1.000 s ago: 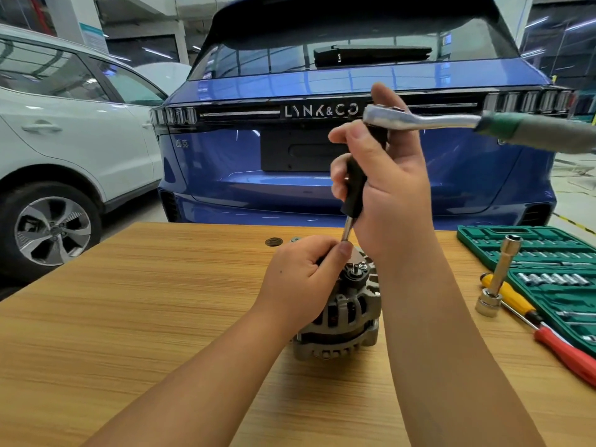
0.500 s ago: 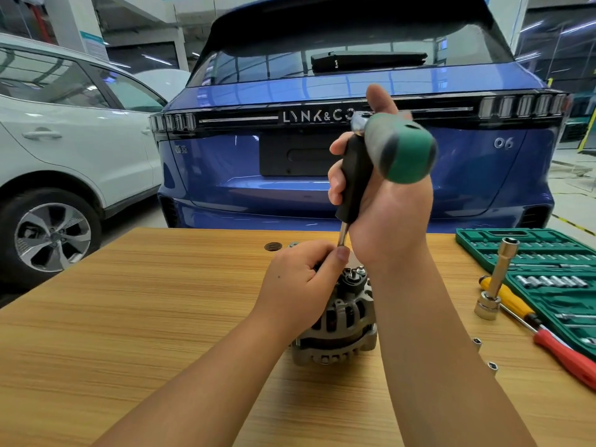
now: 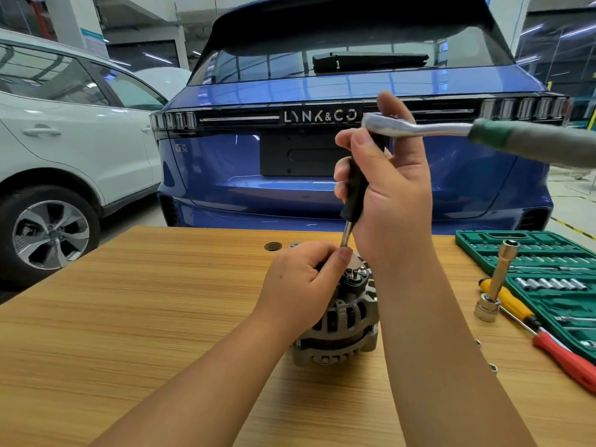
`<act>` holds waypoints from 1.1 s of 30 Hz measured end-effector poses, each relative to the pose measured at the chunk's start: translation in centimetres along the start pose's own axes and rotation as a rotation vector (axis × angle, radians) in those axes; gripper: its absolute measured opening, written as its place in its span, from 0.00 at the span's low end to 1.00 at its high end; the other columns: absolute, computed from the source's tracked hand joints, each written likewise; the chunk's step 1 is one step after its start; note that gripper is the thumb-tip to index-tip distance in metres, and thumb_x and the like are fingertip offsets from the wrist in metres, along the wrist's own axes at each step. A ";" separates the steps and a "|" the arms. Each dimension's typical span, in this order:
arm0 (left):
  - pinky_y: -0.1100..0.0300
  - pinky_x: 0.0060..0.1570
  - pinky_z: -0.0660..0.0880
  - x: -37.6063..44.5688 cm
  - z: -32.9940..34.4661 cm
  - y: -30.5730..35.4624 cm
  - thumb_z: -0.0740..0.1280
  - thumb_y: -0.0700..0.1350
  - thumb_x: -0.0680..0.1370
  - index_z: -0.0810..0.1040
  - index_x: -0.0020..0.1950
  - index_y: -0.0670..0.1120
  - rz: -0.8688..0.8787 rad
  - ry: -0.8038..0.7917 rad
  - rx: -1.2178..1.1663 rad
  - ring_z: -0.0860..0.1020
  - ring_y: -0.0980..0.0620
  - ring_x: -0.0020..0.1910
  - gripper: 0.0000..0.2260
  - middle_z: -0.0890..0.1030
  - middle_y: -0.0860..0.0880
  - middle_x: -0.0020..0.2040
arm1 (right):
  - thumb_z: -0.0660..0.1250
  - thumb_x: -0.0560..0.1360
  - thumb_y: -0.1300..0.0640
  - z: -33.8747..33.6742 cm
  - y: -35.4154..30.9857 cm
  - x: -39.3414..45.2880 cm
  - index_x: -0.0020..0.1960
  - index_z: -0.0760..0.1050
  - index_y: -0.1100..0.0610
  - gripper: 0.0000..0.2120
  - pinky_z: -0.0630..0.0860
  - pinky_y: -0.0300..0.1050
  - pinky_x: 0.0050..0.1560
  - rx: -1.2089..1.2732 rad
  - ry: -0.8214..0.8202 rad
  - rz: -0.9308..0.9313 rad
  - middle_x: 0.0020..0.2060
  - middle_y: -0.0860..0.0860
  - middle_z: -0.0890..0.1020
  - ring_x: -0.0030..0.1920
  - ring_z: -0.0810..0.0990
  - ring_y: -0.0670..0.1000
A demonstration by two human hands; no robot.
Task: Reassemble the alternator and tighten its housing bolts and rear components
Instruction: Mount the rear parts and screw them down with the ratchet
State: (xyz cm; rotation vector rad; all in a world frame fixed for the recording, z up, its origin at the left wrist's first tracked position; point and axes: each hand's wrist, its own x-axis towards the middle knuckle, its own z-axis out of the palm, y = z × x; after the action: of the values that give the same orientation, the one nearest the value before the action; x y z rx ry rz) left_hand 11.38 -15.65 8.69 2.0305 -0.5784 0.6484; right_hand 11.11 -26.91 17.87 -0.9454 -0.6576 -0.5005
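Alternator, a grey cast-metal one with a ribbed, slotted housing (image 3: 342, 321), stands on the light wood-grain table (image 3: 129, 317) between my two forearms, its rear end with small studs and nuts facing up. My left hand (image 3: 301, 285) rests on top of the alternator, fingers curled over its rear face and the thumb tip touching the thin steel shaft of the driver just above the housing; what the fingers hold beneath I cannot tell. My right hand (image 3: 383, 188) has its grip closed around the black handle of the long extension driver (image 3: 353, 195), which stands nearly upright with its lower end at the alternator's rear. A chrome ratchet wrench with a green and grey handle (image 3: 451, 132) sits on top of that driver, its head by my raised thumb and its handle reaching out to the right.

To the right on the table lies an open green plastic socket set case (image 3: 548, 272) with rows of chrome sockets. Leaning against it is a long metal socket extension (image 3: 500, 279), and beside that a screwdriver with a yellow handle (image 3: 512, 301) and another with a red handle (image 3: 567, 359). Beyond the table stands a blue hatchback (image 3: 322, 91), with a white car (image 3: 64, 140) to its left
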 end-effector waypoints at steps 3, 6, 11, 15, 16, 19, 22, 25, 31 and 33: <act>0.55 0.40 0.72 -0.1 0.1 0.1 0.56 0.62 0.80 0.83 0.46 0.46 -0.014 -0.007 0.012 0.78 0.53 0.42 0.24 0.81 0.51 0.37 | 0.65 0.79 0.62 0.5 0.2 -0.1 0.65 0.74 0.46 0.18 0.72 0.42 0.32 -0.070 -0.035 -0.069 0.41 0.50 0.79 0.34 0.72 0.50; 0.53 0.41 0.73 -0.1 0.1 0.2 0.56 0.61 0.80 0.83 0.47 0.47 -0.014 -0.013 0.025 0.78 0.53 0.42 0.23 0.81 0.52 0.37 | 0.64 0.77 0.62 0.3 0.2 0.1 0.64 0.74 0.46 0.19 0.70 0.42 0.31 -0.001 -0.015 -0.029 0.39 0.50 0.79 0.33 0.72 0.50; 0.57 0.40 0.71 -0.1 0.0 0.2 0.57 0.61 0.79 0.83 0.46 0.47 -0.007 -0.002 0.008 0.78 0.52 0.42 0.22 0.81 0.52 0.37 | 0.54 0.76 0.51 -0.3 -0.3 0.7 0.63 0.72 0.50 0.18 0.66 0.44 0.30 0.205 -0.088 0.100 0.38 0.54 0.79 0.31 0.71 0.53; 0.56 0.39 0.71 -0.1 0.0 0.2 0.58 0.60 0.80 0.83 0.44 0.47 -0.011 -0.004 0.006 0.77 0.51 0.41 0.21 0.80 0.52 0.36 | 0.60 0.79 0.47 0.4 -0.3 0.0 0.57 0.77 0.52 0.13 0.67 0.43 0.29 0.132 0.008 0.079 0.42 0.56 0.76 0.32 0.71 0.52; 0.56 0.40 0.71 -0.1 0.0 0.1 0.58 0.59 0.80 0.83 0.45 0.47 -0.008 -0.008 0.007 0.78 0.51 0.42 0.21 0.80 0.52 0.36 | 0.63 0.79 0.48 0.6 -0.3 -0.2 0.52 0.78 0.52 0.10 0.66 0.42 0.28 0.090 0.039 0.062 0.40 0.55 0.76 0.31 0.71 0.51; 0.57 0.42 0.73 -0.2 -0.1 0.1 0.60 0.58 0.81 0.85 0.46 0.49 0.000 -0.024 -0.010 0.79 0.53 0.44 0.17 0.82 0.54 0.38 | 0.69 0.79 0.52 0.6 -0.4 -0.3 0.41 0.77 0.55 0.10 0.64 0.43 0.27 -0.063 0.152 0.009 0.31 0.50 0.73 0.27 0.67 0.48; 0.56 0.43 0.72 -0.1 -0.1 0.2 0.59 0.60 0.80 0.85 0.47 0.49 -0.008 -0.023 -0.016 0.79 0.52 0.45 0.20 0.82 0.54 0.39 | 0.69 0.79 0.54 0.0 -0.5 0.2 0.41 0.75 0.54 0.09 0.65 0.42 0.28 -0.075 0.159 0.081 0.32 0.48 0.75 0.28 0.69 0.48; 0.55 0.43 0.72 -0.1 -0.1 0.2 0.59 0.59 0.81 0.84 0.48 0.48 -0.022 -0.002 -0.015 0.78 0.52 0.44 0.20 0.81 0.53 0.39 | 0.67 0.78 0.56 -0.1 -0.4 0.2 0.53 0.76 0.54 0.04 0.69 0.40 0.31 0.101 0.011 0.168 0.39 0.48 0.81 0.32 0.73 0.47; 0.56 0.42 0.72 -0.1 0.0 0.2 0.60 0.56 0.82 0.84 0.48 0.47 -0.038 0.000 0.007 0.78 0.53 0.45 0.18 0.82 0.52 0.39 | 0.64 0.80 0.62 0.5 0.1 -0.2 0.64 0.73 0.48 0.16 0.70 0.43 0.32 0.002 -0.026 -0.034 0.40 0.50 0.79 0.33 0.72 0.49; 0.55 0.43 0.72 -0.1 0.0 0.2 0.59 0.58 0.82 0.84 0.49 0.47 -0.026 -0.005 0.009 0.78 0.53 0.45 0.19 0.82 0.52 0.39 | 0.65 0.78 0.62 0.5 0.1 -0.1 0.64 0.73 0.48 0.17 0.68 0.43 0.31 0.009 0.001 -0.032 0.40 0.51 0.78 0.32 0.70 0.50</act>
State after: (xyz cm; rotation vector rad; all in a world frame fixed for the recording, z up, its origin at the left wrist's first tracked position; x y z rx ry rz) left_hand 11.16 -15.75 8.73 2.0450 -0.5525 0.6319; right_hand 10.96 -26.39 17.95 -0.9275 -0.6743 -0.5266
